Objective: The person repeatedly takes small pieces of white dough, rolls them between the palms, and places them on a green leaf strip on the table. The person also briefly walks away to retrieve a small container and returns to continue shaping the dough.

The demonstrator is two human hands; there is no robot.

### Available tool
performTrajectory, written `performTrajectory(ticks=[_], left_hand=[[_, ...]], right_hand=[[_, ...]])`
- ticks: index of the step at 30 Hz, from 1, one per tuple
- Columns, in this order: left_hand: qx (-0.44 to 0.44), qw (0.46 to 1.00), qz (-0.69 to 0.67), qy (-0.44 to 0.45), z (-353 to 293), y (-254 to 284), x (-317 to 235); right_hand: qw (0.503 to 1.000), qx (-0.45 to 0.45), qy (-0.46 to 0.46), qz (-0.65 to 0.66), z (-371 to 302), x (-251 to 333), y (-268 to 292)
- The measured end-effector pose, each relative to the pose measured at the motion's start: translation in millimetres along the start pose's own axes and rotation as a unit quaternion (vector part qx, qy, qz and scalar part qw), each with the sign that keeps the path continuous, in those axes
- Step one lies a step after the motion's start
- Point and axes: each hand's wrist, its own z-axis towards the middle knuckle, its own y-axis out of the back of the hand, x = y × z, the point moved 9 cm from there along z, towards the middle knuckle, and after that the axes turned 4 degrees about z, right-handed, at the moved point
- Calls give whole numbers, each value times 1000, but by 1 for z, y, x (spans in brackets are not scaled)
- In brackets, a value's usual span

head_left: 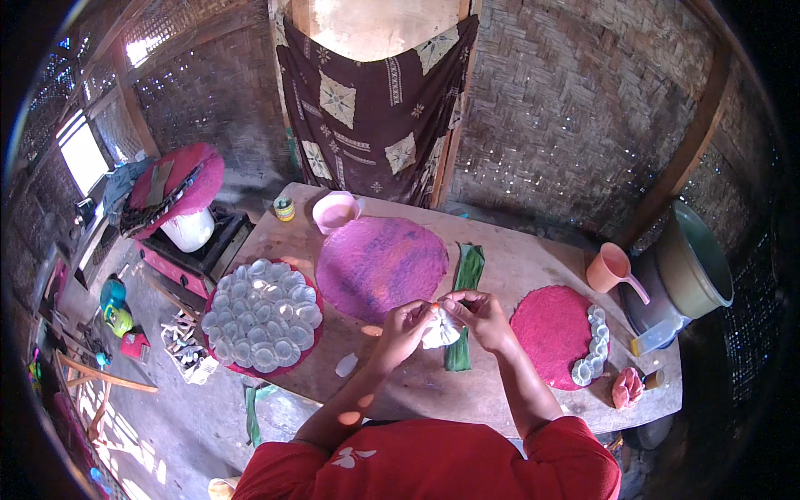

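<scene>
Bundle (441, 333), white and crumpled, I see pinched in narrow grip of both left hand (403, 329) and right hand (483, 321), above desk (533, 258), near green leaf strip (469, 267).

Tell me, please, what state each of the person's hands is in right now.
Left hand: closed, pinching a crumpled white piece.
Right hand: closed, its grip on the same piece.
</scene>
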Motion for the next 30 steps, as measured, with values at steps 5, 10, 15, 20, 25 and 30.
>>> performTrajectory(ticks=[5,10,15,20,25,30], left_hand=[[-32,976,208,-63,-2,10,-14],[-107,994,-11,17,18,31,37],[-30,825,-547,138,12,-17,118],[-116,936,-328,45,2,2,121],[-91,991,-36,-96,10,23,40],[-41,903,283,-322,-3,9,-61]], right_hand=[[975,13,86,-206,-9,34,-11],[906,-41,244,-343,-16,40,-19],[983,-180,-30,29,20,-74,22],[970,-181,-89,138,4,-116,30],[979,-149,11,138,2,-84,23],[970,-29,68,230,2,-35,-1]])
